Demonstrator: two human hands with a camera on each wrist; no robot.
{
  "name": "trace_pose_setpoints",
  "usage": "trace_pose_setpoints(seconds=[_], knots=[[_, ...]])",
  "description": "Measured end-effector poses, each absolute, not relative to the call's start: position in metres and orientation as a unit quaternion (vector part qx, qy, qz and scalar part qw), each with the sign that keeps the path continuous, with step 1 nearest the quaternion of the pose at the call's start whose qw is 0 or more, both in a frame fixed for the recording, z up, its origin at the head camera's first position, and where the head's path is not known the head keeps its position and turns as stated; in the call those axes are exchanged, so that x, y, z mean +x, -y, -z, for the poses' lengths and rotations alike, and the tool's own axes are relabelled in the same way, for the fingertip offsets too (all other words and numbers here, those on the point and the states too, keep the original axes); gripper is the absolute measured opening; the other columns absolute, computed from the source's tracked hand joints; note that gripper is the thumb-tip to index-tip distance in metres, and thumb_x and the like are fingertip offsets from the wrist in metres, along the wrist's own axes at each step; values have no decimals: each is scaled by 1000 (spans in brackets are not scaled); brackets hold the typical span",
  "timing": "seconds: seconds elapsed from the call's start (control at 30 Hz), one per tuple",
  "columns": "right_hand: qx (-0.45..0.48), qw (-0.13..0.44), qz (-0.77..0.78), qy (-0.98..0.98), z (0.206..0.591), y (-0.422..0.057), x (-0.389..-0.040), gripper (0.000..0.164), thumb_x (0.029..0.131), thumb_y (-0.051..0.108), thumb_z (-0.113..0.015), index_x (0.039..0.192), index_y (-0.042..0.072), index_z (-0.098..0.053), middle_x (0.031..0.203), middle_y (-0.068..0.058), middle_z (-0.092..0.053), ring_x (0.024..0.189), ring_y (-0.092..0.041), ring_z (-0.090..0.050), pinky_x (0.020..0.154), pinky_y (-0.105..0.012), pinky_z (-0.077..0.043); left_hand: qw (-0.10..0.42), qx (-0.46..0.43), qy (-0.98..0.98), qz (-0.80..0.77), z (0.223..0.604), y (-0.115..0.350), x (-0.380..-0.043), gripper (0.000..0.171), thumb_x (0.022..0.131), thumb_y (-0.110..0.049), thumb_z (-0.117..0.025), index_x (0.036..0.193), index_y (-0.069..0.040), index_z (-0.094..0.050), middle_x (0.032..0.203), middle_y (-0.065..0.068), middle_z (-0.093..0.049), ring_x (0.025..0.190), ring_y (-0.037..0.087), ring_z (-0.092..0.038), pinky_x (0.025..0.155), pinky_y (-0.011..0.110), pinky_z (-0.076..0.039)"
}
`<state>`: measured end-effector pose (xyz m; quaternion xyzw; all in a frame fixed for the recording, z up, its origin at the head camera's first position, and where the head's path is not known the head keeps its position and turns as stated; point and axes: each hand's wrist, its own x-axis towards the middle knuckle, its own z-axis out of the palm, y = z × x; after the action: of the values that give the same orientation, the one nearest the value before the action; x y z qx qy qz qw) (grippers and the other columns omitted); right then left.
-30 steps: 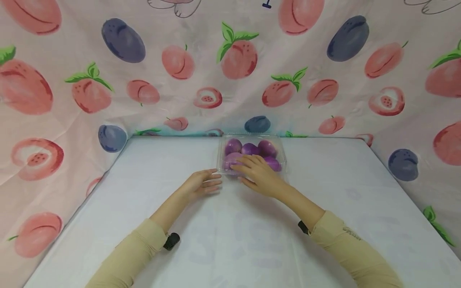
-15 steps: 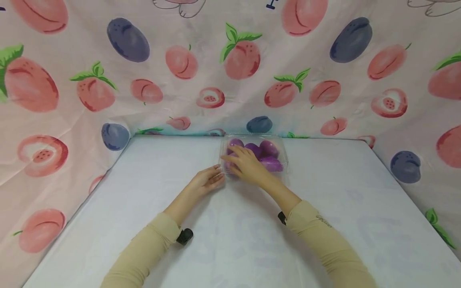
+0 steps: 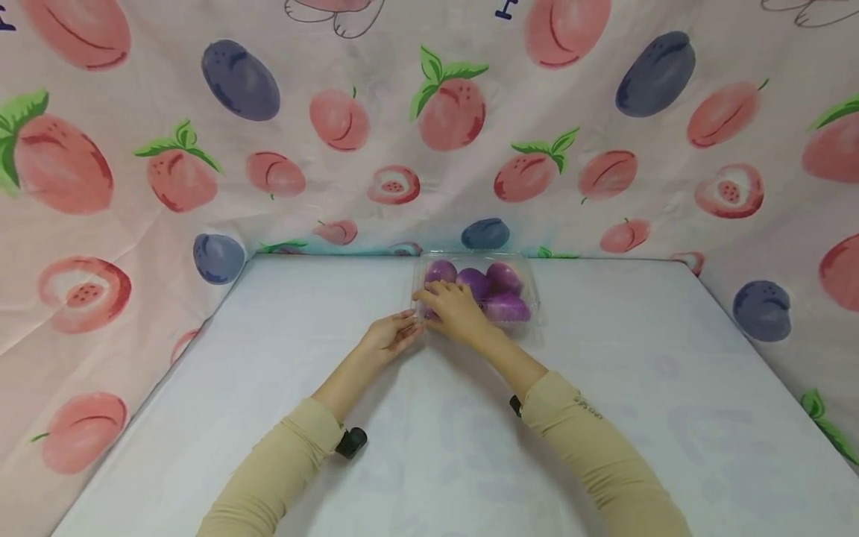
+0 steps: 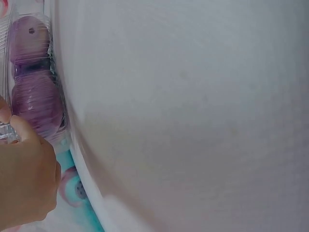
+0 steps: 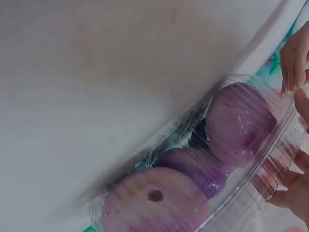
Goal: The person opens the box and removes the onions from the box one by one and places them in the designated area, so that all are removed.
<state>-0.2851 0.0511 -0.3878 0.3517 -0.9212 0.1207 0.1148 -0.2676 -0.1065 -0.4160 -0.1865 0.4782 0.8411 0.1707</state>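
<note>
"Where's the clear container (image 3: 473,261) lying?"
"Upper centre, its longer side seemingly running left to right. The left hand (image 3: 391,333) is pinching its lower-left corner; the right hand (image 3: 458,312), reaching farther over, is resting uncurled fingers on top."
"Any writing?"
"Sleeve (image 3: 604,455) lettering (image 3: 588,407) is showing, too small for reading."

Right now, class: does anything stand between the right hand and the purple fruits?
Yes: the clear plastic box. At its near corner, beside the left hand, plastic separates the right hand from the purple fruits. Nothing else visible is between them.
</note>
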Motion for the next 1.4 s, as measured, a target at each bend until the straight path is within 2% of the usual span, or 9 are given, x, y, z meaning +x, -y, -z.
trace_pose_setpoints(seconds=[0.13,0.33,0.57,0.67,0.8,0.9,1.07,1.2,1.4], knots=[[355,140,-129,915,381,-53,-286,46,83,25,-71,126,16,-57,128,-13,-58,118,-35,-56,93,-53,-45,152,-201,-498,-830,416,105,-269,40,95,5,-46,134,6,-43,92,5,-55,75,8,-60,76,16,-54],[363,179,-115,907,382,-56,-287,50,83,29,-72,129,16,-57,127,-12,-59,118,-32,-55,94,-51,-46,146,-203,-502,-828,416,105,-268,29,94,6,-47,124,5,-51,91,5,-55,75,9,-60,77,17,-54],[391,230,-57,889,396,-58,-282,49,79,25,-76,124,13,-60,125,-14,-60,116,-32,-54,97,-51,-46,151,-192,-506,-828,416,102,-268,38,96,4,-44,134,8,-42,95,7,-53,78,9,-58,75,15,-54],[398,235,-62,884,397,-64,-278,48,78,24,-76,122,12,-61,125,-13,-60,117,-32,-54,97,-51,-45,153,-195,-506,-826,415,101,-268,38,97,3,-44,135,7,-42,96,6,-52,80,9,-57,80,16,-53],[401,245,-88,878,395,-81,-269,41,78,20,-76,116,11,-63,121,-12,-62,114,-31,-57,95,-46,-47,164,-197,-504,-825,413,102,-263,40,98,-2,-43,137,3,-41,105,6,-50,90,12,-55,95,22,-48],[401,263,-107,871,392,-99,-263,35,77,15,-77,109,8,-65,111,-10,-65,105,-29,-60,89,-42,-50,178,-203,-485,-832,411,105,-256,42,100,-8,-43,140,0,-37,110,8,-48,106,19,-52,104,29,-43],[389,287,-131,866,388,-138,-249,21,76,9,-76,93,3,-66,93,-10,-67,89,-28,-63,80,-41,-52,234,-216,-439,-840,409,105,-232,46,101,-13,-40,144,-1,-29,117,14,-47,131,29,-40,109,35,-37],[350,282,-146,881,385,-172,-242,18,76,7,-75,90,1,-66,86,-12,-69,82,-29,-65,76,-43,-53,274,-196,-453,-826,406,96,-218,47,102,-14,-39,145,0,-29,127,16,-44,134,32,-37,110,38,-35],[290,235,-174,911,386,-204,-241,14,82,6,-70,93,-1,-67,90,-15,-71,84,-32,-67,75,-47,-54,270,-183,-447,-833,404,75,-219,45,100,-9,-40,143,3,-33,134,22,-42,134,35,-38,111,39,-34]])
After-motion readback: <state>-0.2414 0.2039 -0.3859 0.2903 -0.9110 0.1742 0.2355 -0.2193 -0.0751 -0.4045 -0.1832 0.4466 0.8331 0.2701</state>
